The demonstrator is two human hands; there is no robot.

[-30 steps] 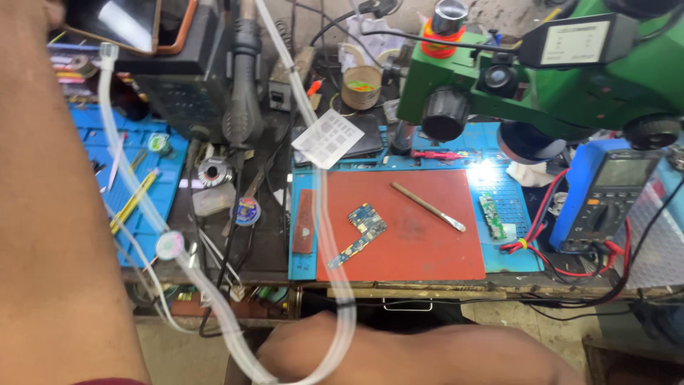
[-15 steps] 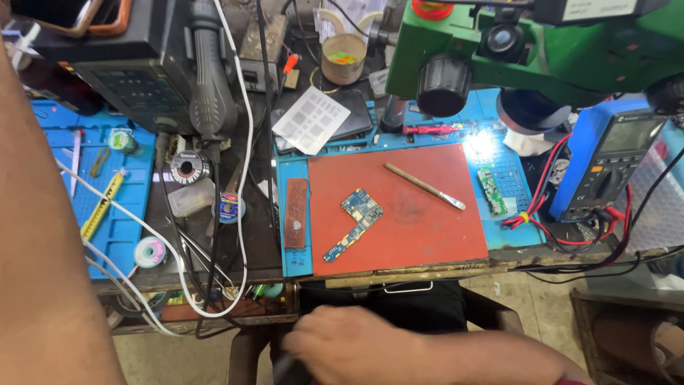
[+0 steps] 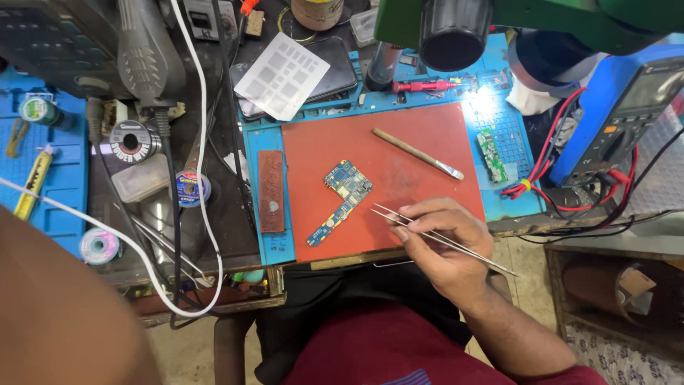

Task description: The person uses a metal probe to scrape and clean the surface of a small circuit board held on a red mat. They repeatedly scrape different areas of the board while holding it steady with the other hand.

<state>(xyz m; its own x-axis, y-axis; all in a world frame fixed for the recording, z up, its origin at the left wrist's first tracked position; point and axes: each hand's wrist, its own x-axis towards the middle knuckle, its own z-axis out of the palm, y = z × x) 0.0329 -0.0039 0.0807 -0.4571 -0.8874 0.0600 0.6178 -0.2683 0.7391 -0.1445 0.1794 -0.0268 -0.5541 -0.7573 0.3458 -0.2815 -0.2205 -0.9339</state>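
Pinching slim metal tweezers (image 3: 427, 232), the right hand (image 3: 442, 246) rests on the red mat (image 3: 427, 135), tips aimed toward ten o'clock at the blue circuit board (image 3: 342, 199) lying just beside them, apart. Left hand: only a forearm shows at the seven o'clock corner; grip cannot be told. Judgement: steadying the wrist on the mat, keeping squeeze light, should help. A flat spatula (image 3: 417, 152) lies at twelve o'clock.

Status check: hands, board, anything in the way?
Right hand grips tweezers, tips just right of the circuit board. Left hand out of view; only forearm at left. Board flat on red mat, untouched. Spatula lies clear behind.
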